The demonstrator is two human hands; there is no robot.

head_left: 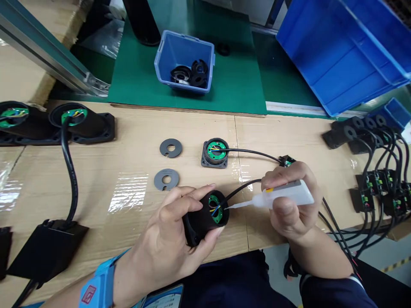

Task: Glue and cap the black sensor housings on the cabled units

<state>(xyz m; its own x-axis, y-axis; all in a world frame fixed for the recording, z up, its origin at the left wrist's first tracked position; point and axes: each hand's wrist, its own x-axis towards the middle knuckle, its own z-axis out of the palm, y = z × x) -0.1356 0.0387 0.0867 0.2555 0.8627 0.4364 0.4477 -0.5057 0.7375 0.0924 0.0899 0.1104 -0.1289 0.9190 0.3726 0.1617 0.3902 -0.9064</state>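
My left hand (170,239) is wrapped round a black round housing (201,220) with a green circuit board and coloured wires inside its opening. My right hand (290,201) grips a small white glue bottle (285,196). Its thin nozzle tip touches the edge of the board at the housing's opening. A black cable runs from the housing to the right under my right hand. A second housing (215,153) with a green board lies flat on the cardboard just beyond. Two grey washers (171,148) (166,179) lie to its left.
A small blue bin (167,55) with black round parts stands on the green mat behind. A large blue crate (340,51) is at the back right. Cabled black assemblies (372,171) crowd the right edge, and others (80,124) lie at the left.
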